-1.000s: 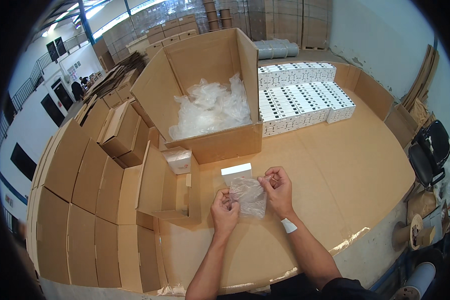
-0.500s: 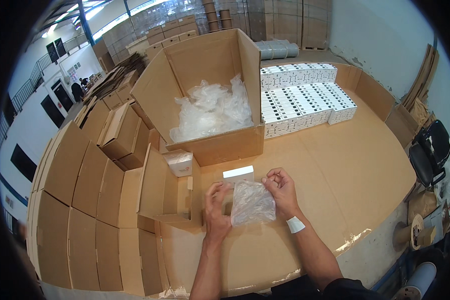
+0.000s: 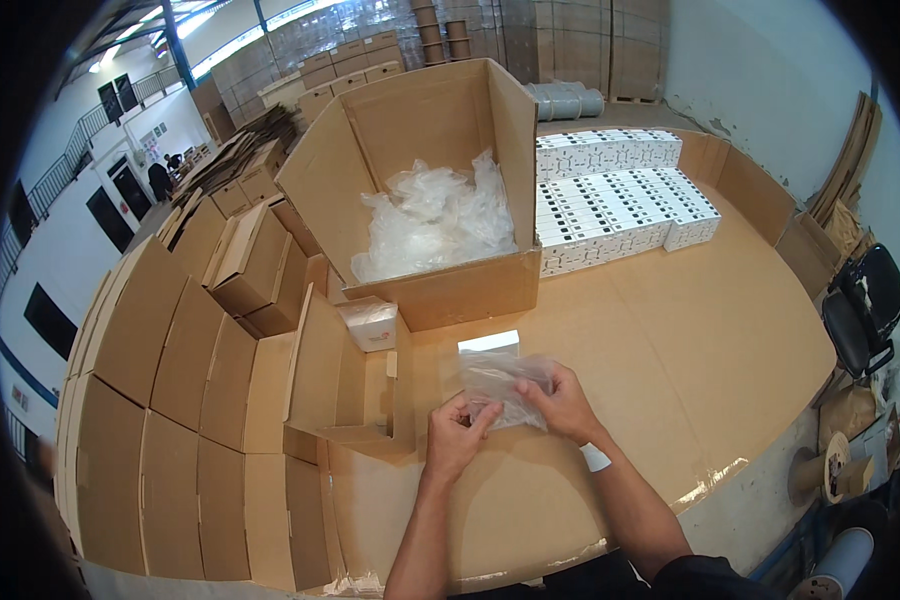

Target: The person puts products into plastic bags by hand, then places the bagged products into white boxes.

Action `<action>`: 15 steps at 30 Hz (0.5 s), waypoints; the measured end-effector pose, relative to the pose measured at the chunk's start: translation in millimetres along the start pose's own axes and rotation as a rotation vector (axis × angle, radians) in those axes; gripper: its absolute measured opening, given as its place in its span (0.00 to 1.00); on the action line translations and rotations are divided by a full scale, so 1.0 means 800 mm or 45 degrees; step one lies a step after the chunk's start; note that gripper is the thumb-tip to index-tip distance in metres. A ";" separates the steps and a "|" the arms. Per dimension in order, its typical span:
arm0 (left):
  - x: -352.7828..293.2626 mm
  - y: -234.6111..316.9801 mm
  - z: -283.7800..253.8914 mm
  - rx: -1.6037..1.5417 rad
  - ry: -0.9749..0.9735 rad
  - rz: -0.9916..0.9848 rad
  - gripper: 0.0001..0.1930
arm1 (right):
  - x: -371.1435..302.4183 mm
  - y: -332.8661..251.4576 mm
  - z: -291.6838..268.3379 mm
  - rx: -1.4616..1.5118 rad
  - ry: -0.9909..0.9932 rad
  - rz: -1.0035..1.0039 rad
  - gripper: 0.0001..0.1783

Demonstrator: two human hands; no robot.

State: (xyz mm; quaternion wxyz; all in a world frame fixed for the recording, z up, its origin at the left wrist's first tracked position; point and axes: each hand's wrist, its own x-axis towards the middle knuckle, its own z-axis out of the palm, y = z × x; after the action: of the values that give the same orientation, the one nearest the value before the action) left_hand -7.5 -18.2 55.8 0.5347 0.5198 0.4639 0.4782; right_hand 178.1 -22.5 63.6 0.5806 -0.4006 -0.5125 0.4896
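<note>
1. In a wide warehouse hall, a bench [image 3: 670, 350] has a brown cardboard surface.
2. A clear plastic bag [image 3: 505, 378] is between the two hands, above the near part of the bench. It lies crosswise, its longer direction seeming left to right; which end is its mouth, I cannot tell.
3. The left hand [image 3: 453, 435] is bent inward, its fingers narrow, pinching the lower left edge.
4. The right hand [image 3: 562, 402] comes from the right, thumb pointing left, its fingers closed on the right side.
5. Just behind the bag stands a white box [image 3: 490, 343], partly hidden.
6. To the left, an open carton [image 3: 315, 370] contains a bagged white box [image 3: 372, 330].
7. Farther, a big carton [image 3: 450, 290] holds many crumpled clear bags [image 3: 435, 220].
</note>
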 end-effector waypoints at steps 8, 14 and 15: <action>0.003 0.004 -0.013 0.076 -0.349 -0.219 0.09 | 0.012 0.018 -0.035 0.133 0.390 0.050 0.07; 0.002 0.001 -0.013 -0.031 -0.200 -0.183 0.08 | 0.019 -0.008 -0.018 0.602 0.572 0.072 0.07; 0.002 0.001 -0.011 -0.035 -0.199 -0.184 0.08 | 0.018 -0.007 -0.018 0.598 0.570 0.074 0.07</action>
State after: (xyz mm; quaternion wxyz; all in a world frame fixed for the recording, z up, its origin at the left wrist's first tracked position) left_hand -16.1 -15.4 56.7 0.6095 0.5132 0.4505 0.4028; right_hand 193.0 -8.7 69.7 0.7413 -0.3679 -0.2334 0.5106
